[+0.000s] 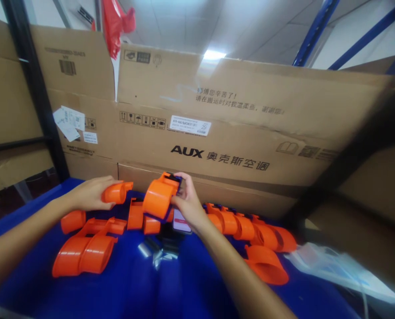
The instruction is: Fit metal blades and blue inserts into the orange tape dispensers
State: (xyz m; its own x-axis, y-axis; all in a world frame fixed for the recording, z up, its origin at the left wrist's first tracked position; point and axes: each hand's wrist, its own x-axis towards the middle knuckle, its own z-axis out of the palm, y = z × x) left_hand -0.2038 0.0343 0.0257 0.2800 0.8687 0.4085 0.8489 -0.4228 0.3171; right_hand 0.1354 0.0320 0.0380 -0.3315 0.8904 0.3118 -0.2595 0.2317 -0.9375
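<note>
My right hand (191,204) grips an orange plastic tape dispenser (158,198) with a dark blue edge, raised above the blue work surface (204,283). My left hand (94,193) is closed around a smaller orange plastic part (115,193), with a narrow tab sticking out to the right. Below the left hand, two orange dispenser bodies (95,254) lie side by side. Between my hands stands another orange piece (135,215), behind small black and silver pieces (157,251) that are too blurred to name.
A phone (182,221) with a lit screen lies under my right wrist. To the right runs a row of orange dispensers (244,227), with one more (267,264) in front. Clear plastic bags (337,266) lie at far right. Cardboard (150,146) walls the back; a dark post (39,88) stands left.
</note>
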